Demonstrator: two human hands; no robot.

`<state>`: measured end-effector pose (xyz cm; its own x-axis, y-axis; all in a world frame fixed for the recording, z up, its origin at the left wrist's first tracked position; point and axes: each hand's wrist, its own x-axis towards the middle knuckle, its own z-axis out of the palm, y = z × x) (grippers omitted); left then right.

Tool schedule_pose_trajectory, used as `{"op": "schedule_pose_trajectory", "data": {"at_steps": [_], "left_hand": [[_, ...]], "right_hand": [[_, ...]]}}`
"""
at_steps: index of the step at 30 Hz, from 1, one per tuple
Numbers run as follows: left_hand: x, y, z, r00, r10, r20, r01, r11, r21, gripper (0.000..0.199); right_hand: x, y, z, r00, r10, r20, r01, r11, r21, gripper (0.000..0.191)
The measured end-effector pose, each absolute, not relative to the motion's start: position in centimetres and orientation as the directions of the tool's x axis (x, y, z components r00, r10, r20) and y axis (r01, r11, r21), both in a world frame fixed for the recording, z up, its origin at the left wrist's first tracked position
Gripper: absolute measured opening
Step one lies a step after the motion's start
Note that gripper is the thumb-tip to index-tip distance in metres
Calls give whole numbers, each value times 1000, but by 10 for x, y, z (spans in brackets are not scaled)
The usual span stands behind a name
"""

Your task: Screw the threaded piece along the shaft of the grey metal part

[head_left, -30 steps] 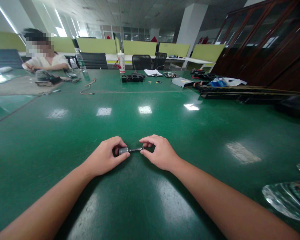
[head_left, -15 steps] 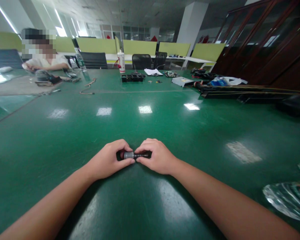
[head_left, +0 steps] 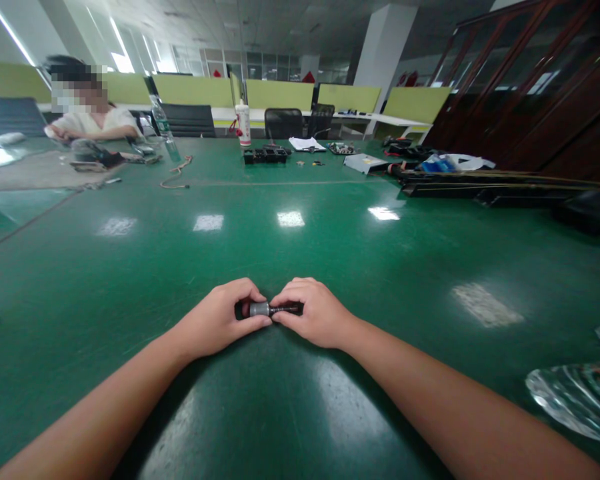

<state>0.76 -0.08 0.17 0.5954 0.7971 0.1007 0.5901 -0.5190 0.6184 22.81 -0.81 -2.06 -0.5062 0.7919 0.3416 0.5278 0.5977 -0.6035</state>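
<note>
Grey cylinder [head_left: 259, 309]: the left hand [head_left: 215, 321] grips it, fingers parted. Right of the cylinder, the right hand [head_left: 319, 313] pinches a dark shaft [head_left: 287, 309], fingertips nearly meeting.

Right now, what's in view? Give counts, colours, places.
Cylinder with shaft: 1, grey and dark, between hands
Table: 1, green, beneath hands
Plastic bottle: 1, clear, far left
Tall bottle: 1, white and red, far centre
Cord: 1, tan, far left
Boxy unit: 1, black, far centre
Papers: count unclear, white, far centre
Metal box: 1, grey, far right
Long bars: several, black, right
Clear plastic items: 2, transparent, near right edge
Small clutter: uncounted, mixed colours, far side
Chairs: at least 4, black, background
Partitions: several, yellow-green, background
Pillar: 1, white, background right
Cabinet: 1, dark brown, far right
Co-worker: 1, white top, far left
Left hand: 1, bare, on cylinder
Right hand: 1, bare, at shaft
</note>
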Motion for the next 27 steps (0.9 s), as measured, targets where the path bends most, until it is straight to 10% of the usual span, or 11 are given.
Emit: {"op": "schedule_pose_trajectory", "data": {"at_steps": [27], "left_hand": [[6,-1,1,576,808,125,619,-531,578,24]], "right_hand": [[230,-10,-19,-453,826,336,581,560,-592,11]]}}
